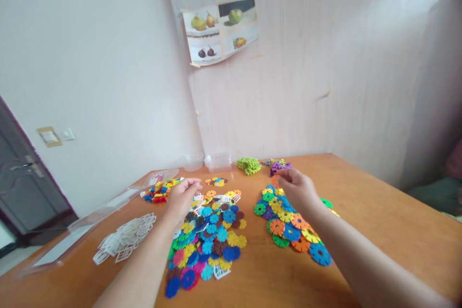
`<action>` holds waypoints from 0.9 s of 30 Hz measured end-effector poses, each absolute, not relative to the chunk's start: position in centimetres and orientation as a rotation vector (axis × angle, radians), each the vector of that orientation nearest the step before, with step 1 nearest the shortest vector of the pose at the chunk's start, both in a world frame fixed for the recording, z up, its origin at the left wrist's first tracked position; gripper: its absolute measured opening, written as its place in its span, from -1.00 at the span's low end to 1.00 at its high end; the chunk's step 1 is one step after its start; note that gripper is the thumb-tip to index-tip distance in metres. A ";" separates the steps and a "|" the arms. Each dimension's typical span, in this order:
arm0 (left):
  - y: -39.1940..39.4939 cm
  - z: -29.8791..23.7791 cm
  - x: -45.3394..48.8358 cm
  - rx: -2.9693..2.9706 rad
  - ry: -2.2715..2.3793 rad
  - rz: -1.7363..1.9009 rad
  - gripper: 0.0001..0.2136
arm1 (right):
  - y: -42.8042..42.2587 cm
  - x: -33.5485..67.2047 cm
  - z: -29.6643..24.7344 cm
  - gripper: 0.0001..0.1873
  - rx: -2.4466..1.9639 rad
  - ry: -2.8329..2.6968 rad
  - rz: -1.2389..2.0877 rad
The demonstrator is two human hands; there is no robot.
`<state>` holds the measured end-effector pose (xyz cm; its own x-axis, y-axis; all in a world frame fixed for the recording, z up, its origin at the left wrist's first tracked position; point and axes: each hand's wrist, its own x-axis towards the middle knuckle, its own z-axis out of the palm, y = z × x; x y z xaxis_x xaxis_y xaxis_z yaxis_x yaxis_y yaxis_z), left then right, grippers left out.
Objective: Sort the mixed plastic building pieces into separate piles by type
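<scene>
Orange disc pinched in right hand (left hand, I can't tell), purple pieces behind.

On the worktop, we find a bare lane leading inward from the near edge between the mixed disc pile and the notched discs; green pieces stand at its far-edge end. We note broader room along the right edge, past the right forearm. White lattice pieces and clear packaging obstruct the left edge.
</scene>
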<state>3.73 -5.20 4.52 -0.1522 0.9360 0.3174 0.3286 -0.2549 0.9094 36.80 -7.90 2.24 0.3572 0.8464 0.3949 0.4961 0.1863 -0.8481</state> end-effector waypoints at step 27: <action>-4.1 -1.2 -3.7 1.198 1.439 1.403 -0.14 | -6.6 41.5 0.8 -0.80 -2.014 -1.693 0.156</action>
<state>-3.66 -4.10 -1.16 -0.2511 0.9648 0.0784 0.1032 -0.0538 0.9932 41.50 -6.55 0.85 0.2201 0.9489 0.2260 0.8915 -0.1016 -0.4416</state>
